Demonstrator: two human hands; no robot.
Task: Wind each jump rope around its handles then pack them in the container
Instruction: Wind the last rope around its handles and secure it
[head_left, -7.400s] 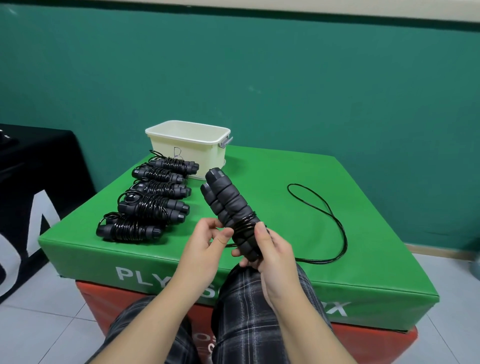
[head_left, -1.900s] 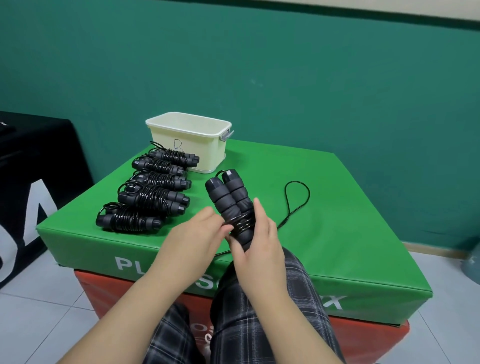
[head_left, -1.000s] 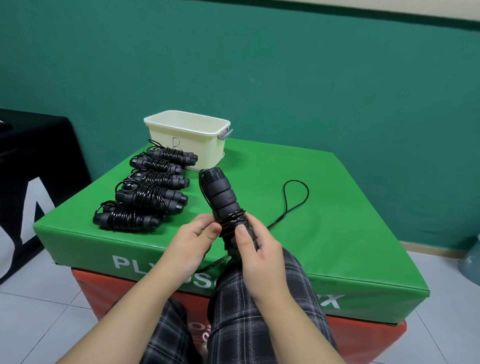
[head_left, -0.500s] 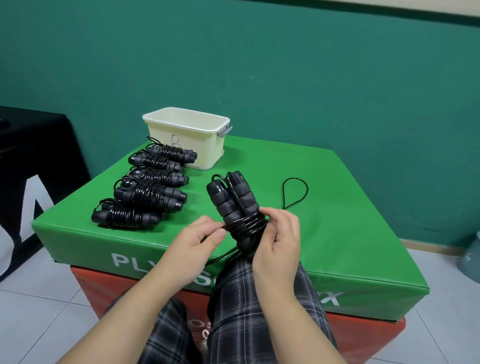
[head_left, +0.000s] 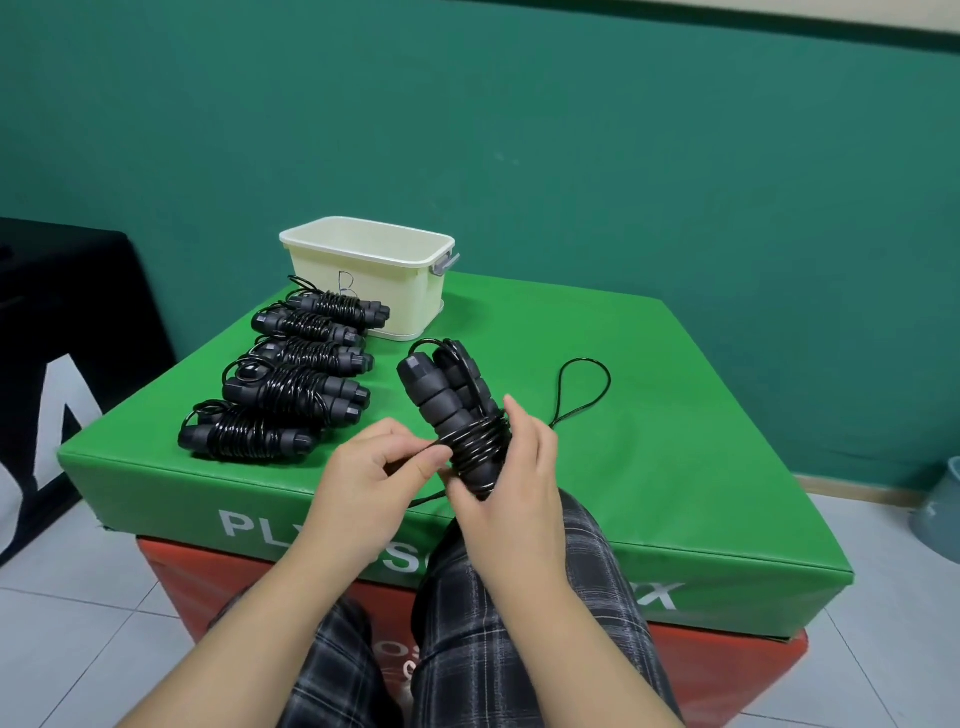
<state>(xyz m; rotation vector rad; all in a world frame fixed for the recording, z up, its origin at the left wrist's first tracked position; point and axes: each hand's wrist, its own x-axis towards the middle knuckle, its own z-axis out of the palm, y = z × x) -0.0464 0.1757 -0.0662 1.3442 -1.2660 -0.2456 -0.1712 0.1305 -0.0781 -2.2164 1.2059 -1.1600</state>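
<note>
A pair of black foam handles (head_left: 451, 410), held side by side and tilted up and away from the person, is gripped at the lower end by the right hand (head_left: 511, 486), whose fingers (head_left: 522, 423) are curled round the bundle where several turns of black cord (head_left: 475, 444) are already wound. The cord is pinched just to the left of the handles between the thumb and fingers of the left hand (head_left: 371, 470), and it is drawn taut from that pinch to the coils. A slack strand is seen hanging below the handles toward the plaid trousers (head_left: 493, 649). Beyond the handles and to their right, the unwound tail of the cord lies as a narrow loop (head_left: 582, 389) on the green padded surface (head_left: 675, 441).

To the left of the handles, five wound jump ropes (head_left: 291, 384) are laid in a row on the surface, each with its cord wrapped round its paired handles. At the far end of that row, beyond the handles, a cream container (head_left: 371, 275) stands upright, with a grey clip at its right end and a handwritten mark on its near wall. Its inside cannot be seen.

The green surface rests on a red block (head_left: 727, 670).
</note>
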